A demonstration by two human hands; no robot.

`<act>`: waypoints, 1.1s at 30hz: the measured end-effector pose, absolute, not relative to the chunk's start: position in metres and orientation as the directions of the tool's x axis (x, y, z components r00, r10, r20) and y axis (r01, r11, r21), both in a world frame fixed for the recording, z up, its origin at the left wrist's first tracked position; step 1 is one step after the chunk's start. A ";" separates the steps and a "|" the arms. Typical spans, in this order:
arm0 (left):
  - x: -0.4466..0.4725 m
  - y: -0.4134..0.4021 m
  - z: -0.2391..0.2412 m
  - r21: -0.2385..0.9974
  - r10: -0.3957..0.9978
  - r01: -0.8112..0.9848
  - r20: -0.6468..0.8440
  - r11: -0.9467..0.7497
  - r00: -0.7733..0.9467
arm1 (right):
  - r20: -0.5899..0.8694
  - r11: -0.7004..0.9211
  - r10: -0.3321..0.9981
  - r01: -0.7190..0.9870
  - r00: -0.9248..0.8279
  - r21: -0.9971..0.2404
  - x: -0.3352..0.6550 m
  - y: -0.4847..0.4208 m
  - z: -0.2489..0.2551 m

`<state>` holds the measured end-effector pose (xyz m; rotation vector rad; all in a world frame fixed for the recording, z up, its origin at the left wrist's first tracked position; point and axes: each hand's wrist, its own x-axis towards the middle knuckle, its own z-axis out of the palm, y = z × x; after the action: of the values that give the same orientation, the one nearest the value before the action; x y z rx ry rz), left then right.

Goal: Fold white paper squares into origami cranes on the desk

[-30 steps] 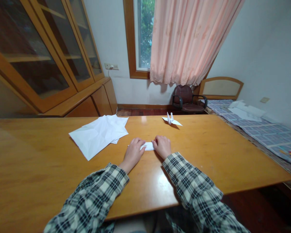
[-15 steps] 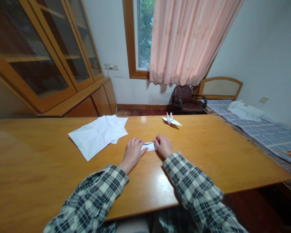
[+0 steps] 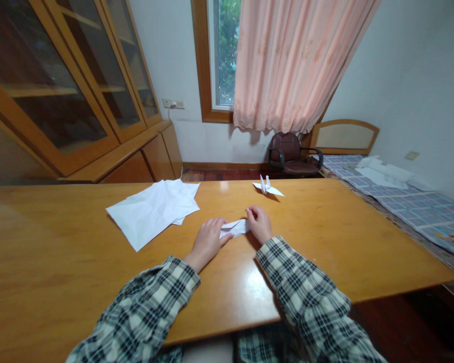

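A small folded white paper (image 3: 236, 228) lies on the wooden table (image 3: 325, 242) between my hands. My left hand (image 3: 208, 239) rests with curled fingers pressing down on the paper's left end. My right hand (image 3: 260, 223) pinches the paper's right end between thumb and fingers and lifts that flap slightly off the table. Both sleeves are plaid.
A loose pile of creased white sheets (image 3: 151, 209) lies to the left. A finished paper crane (image 3: 267, 186) stands near the far edge. Beyond the table are a glass-door cabinet (image 3: 71, 91), an office chair (image 3: 293, 154) and a bed (image 3: 408, 196) at right.
My right hand has moved a little up and right, raising the right end of the folded paper. My left hand has stayed on the left end.
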<state>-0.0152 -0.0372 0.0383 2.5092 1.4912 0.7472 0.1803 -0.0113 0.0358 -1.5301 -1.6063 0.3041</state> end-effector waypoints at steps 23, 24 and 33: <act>0.002 -0.043 0.052 0.980 0.993 0.162 0.105 -0.113 0.057 | 0.427 0.384 0.902 0.328 0.067 -0.863 0.148 -0.042 0.052; 0.003 -0.044 0.052 0.988 0.995 0.132 0.078 -0.086 0.063 | 0.423 0.383 0.904 0.328 0.060 -0.864 0.146 -0.043 0.051; 0.004 -0.040 0.040 0.992 0.988 0.045 0.116 -0.121 0.100 | 0.389 0.359 0.920 0.310 0.040 -0.880 0.145 -0.042 0.046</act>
<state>0.0038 -0.0395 0.0397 1.3789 1.1152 1.1973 0.1445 -0.0418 0.0461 -1.1640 -1.5040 0.6855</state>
